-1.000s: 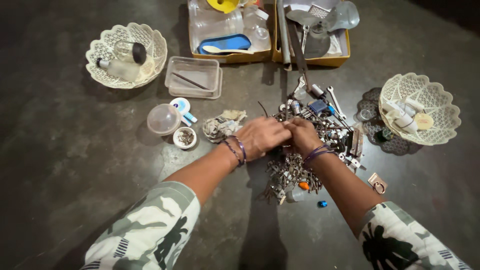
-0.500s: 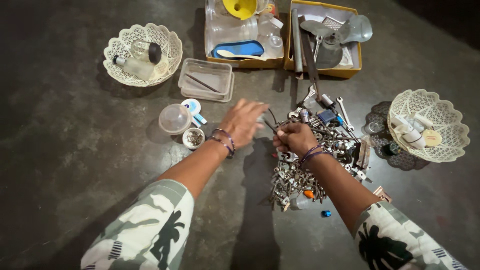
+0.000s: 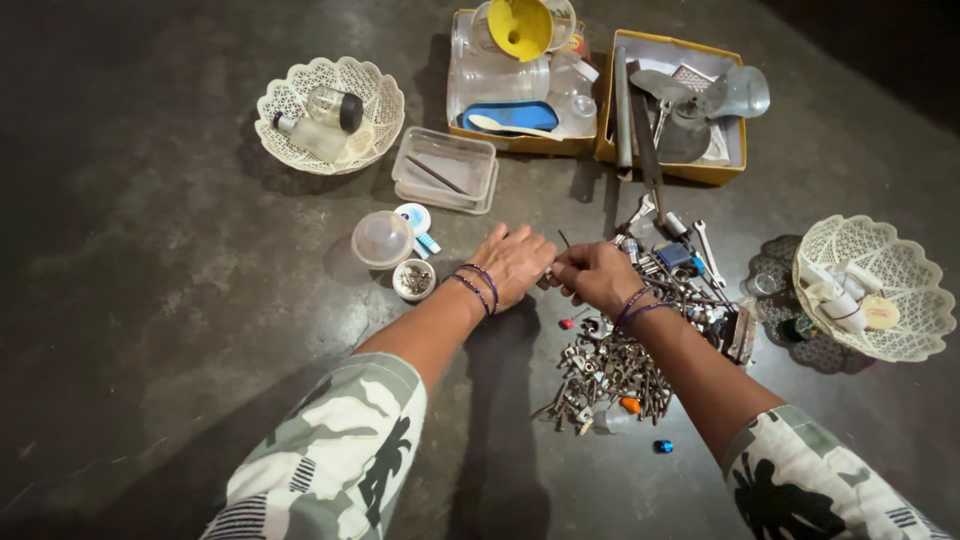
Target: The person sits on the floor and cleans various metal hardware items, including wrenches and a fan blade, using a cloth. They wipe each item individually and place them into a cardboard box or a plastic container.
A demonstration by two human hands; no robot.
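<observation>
Hands: two (image 3: 516, 262) (image 3: 597, 274) | maybe pinching something | lace baskets: two (image 3: 330, 113) (image 3: 872, 286)

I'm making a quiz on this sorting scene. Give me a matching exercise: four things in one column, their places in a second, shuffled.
Things:
1. funnel
2. fan blade
3. thin rod
4. small cap of screws

Places:
A. in the clear tray
B. on the floor by the left hand
C. in the right yellow box
D. atop the left yellow box

Pairs: 1-D, 2-C, 3-A, 4-B
</observation>
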